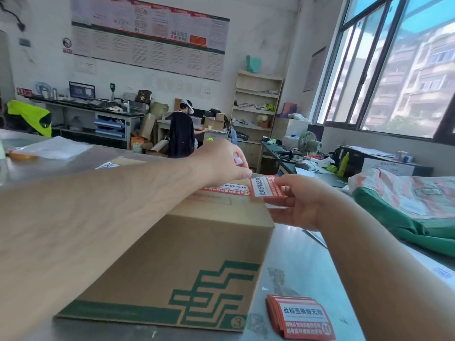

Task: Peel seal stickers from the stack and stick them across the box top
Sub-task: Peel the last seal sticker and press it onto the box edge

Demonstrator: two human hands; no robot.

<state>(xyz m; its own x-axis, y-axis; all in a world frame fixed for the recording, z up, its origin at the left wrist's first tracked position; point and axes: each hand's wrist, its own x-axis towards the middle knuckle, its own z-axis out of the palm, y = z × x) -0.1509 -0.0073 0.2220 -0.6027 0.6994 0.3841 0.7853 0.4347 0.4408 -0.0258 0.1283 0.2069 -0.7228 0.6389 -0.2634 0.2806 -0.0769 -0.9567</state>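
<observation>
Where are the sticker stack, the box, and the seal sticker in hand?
sticker stack (pixel 302 312): head view, top sticker's white panel.
box (pixel 177 254): head view, bare near side face.
seal sticker (pixel 261 187): head view, its white middle strip.

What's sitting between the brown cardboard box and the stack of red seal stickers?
Nothing: the head view shows bare grey metal table between cardboard box and sticker stack.

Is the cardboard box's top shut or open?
Shut. The box top lies flat; a red seal sticker lies on it under the left hand, and the right hand pinches a second sticker at its edge.
</observation>
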